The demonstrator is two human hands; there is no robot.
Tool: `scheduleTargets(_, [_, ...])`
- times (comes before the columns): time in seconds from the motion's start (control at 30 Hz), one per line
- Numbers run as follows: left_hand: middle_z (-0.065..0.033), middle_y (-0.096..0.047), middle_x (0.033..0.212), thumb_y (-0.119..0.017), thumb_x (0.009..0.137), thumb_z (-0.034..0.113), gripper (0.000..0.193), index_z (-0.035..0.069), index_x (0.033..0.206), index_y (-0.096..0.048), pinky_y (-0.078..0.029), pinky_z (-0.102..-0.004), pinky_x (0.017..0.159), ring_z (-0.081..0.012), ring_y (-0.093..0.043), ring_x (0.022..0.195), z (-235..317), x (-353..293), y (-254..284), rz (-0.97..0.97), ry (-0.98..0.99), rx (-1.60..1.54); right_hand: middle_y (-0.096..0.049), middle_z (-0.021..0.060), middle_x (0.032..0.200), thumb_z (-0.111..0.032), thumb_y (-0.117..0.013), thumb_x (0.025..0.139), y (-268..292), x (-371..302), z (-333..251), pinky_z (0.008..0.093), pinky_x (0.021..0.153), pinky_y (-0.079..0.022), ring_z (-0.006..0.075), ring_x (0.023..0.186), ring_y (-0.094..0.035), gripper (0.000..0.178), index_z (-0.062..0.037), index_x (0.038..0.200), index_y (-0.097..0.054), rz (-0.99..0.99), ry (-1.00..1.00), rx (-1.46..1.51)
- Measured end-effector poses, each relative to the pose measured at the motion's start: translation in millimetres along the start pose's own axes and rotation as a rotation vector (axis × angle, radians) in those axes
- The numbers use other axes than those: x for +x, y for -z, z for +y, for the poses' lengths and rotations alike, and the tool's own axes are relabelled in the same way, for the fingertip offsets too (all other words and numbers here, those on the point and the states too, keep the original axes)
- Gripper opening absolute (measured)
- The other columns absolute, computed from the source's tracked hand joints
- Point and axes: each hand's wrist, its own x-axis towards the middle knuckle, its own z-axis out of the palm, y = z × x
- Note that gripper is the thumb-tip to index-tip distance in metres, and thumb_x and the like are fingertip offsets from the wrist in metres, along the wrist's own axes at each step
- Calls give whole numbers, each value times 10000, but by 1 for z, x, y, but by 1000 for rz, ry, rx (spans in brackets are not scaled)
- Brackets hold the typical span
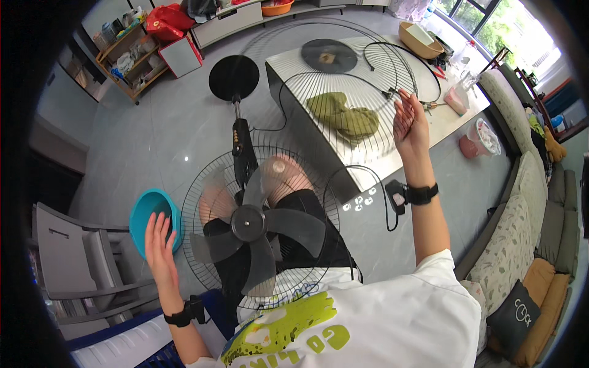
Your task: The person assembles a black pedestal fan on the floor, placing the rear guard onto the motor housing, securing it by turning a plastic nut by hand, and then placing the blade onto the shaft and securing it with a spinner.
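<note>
A black fan lies across my lap, its dark blades exposed in the rear wire grille. Its pole points away from me to a round black base. My right hand, fingers curled, grips the right rim of the round front grille. That grille is tilted over the table and looks smeared by motion. Through its wires show a dark disc and an olive-green cloth. My left hand is open, its fingers stretched out over the near side of a teal basin, left of the fan.
The white-topped table holds a tan basket, a black cable, red-handled tools and a pink-filled container. A small bin stands beside the sofa. A grey chair is at left, a wooden shelf far left.
</note>
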Motion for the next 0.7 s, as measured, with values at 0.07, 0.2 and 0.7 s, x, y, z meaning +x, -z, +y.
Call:
scheduleTargets(0.07, [-186,-407,1456,-411,1015,243,488,19,1445,-352,-341,-427,1089,-295,-392,1356,-11,-3,15,50,13,-15,-641,70,1150,-258,-559,966,17,39,8,219,691,-558,163,905,-666,336,-2,1184,-563,103,46,25])
scheduleTargets(0.2, [-172,-424,1445,-447,1007,247,491,22,1436,-371,-331,-432,1089,-286,-399,1348,-27,-14,39,167,126,-12,-667,90,1099,-203,-548,970,60,123,42,285,686,-579,281,945,-685,137,-70,1003,-548,243,192,68])
scheduleTargets(0.7, [-144,-410,1458,-519,980,321,541,84,1448,-385,-290,-472,1092,-304,-381,1350,-70,-31,50,261,430,45,-571,186,1147,-325,-697,801,188,219,94,389,840,-473,277,1062,-568,652,102,1246,-488,657,79,-1188])
